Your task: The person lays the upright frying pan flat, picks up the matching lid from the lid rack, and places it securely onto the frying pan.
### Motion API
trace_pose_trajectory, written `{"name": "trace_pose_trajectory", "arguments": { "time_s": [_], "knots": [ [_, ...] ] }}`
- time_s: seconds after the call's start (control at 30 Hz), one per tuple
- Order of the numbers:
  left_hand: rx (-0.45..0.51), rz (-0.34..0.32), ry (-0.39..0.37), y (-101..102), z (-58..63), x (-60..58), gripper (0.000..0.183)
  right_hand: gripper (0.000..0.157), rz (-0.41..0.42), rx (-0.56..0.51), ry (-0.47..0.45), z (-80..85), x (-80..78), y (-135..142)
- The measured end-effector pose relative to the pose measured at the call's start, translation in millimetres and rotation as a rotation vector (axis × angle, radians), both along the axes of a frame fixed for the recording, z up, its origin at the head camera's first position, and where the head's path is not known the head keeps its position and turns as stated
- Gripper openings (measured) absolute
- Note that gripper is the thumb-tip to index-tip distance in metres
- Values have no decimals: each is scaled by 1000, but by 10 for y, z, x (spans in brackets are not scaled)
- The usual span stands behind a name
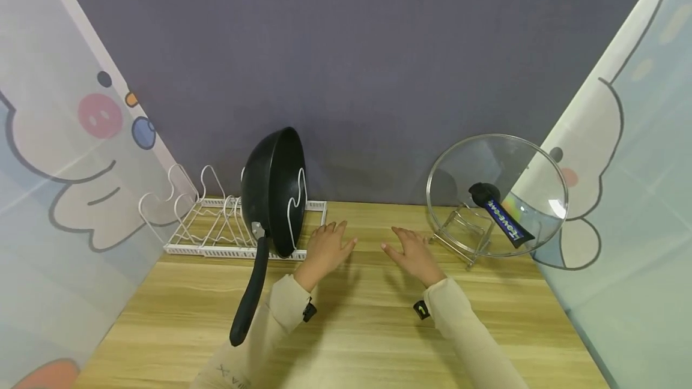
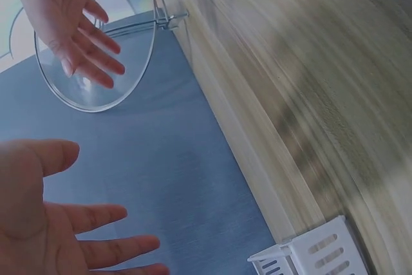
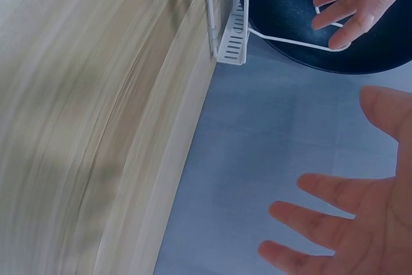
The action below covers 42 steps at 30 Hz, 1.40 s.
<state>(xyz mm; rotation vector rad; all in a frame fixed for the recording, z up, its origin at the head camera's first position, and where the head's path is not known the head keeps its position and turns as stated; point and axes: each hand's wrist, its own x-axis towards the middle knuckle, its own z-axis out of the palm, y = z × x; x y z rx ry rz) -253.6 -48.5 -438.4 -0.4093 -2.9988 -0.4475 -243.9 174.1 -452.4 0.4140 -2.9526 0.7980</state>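
My left hand [image 1: 325,251] hovers over the wooden table with its fingers spread, just right of a black frying pan [image 1: 286,191]. The pan stands on its side in a white wire rack [image 1: 216,251], its black handle [image 1: 251,293] slanting toward me. My right hand [image 1: 415,257], fingers also spread and holding nothing, is a short way left of a glass lid [image 1: 449,179]. That lid leans upright in a small metal wire stand [image 1: 462,251], its black handle [image 1: 503,218] with blue lettering facing me. In the left wrist view the lid [image 2: 90,104] shows behind the right hand.
A dark grey panel [image 1: 367,77] rises behind the wooden table [image 1: 373,341]. Side panels printed with cartoon figures stand at the left [image 1: 48,137] and right [image 1: 638,197]. Several slots of the rack show left of the pan.
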Motion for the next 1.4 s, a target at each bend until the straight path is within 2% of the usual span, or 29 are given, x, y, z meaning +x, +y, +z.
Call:
{"name": "trace_pose_trajectory", "arguments": {
  "time_s": [0.43,0.8,1.17,1.4],
  "knots": [
    [-1,-42,33,-66,-4,146,58,63,50,-64,-8,-46,68,-74],
    [29,-104,-52,-81,-31,285,60,63,73,-91,-11,-82,101,-136],
    [38,-148,-36,-164,-99,324,60,63,86,-114,-19,-100,125,-180],
    [-3,-134,-49,-244,-109,364,61,66,98,-141,-37,-91,145,-212]
  ]
}}
